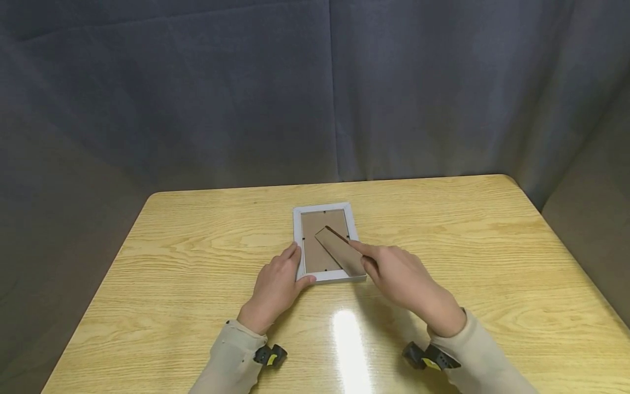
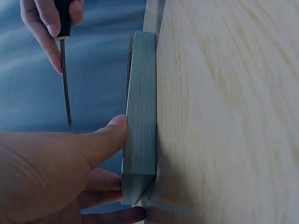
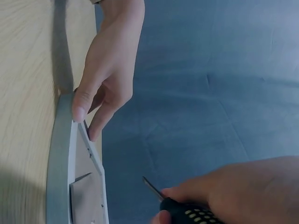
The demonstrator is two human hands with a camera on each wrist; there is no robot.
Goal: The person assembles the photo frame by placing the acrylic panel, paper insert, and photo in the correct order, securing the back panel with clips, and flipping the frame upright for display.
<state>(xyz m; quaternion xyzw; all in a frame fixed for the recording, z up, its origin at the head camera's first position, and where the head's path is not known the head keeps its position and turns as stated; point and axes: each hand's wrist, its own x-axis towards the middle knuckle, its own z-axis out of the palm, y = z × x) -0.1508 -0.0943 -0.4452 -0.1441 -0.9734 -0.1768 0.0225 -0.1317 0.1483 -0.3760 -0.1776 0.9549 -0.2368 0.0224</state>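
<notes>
A picture frame with a pale border lies face down on the table, its brown backing board and slanting stand leg uppermost. My left hand grips its near left corner, thumb at the near edge and fingers along the left side. In my right hand is a screwdriver, its dark handle dotted with yellow. The index finger stretches along the thin shaft. In both wrist views the tip hangs above the frame's back, apart from it. Small dark tabs sit around the backing.
The wood-grain table spreads around the frame, with rounded far corners. A dark grey curtain stands behind it and at the sides. Black straps with a yellow mark are on both wrists.
</notes>
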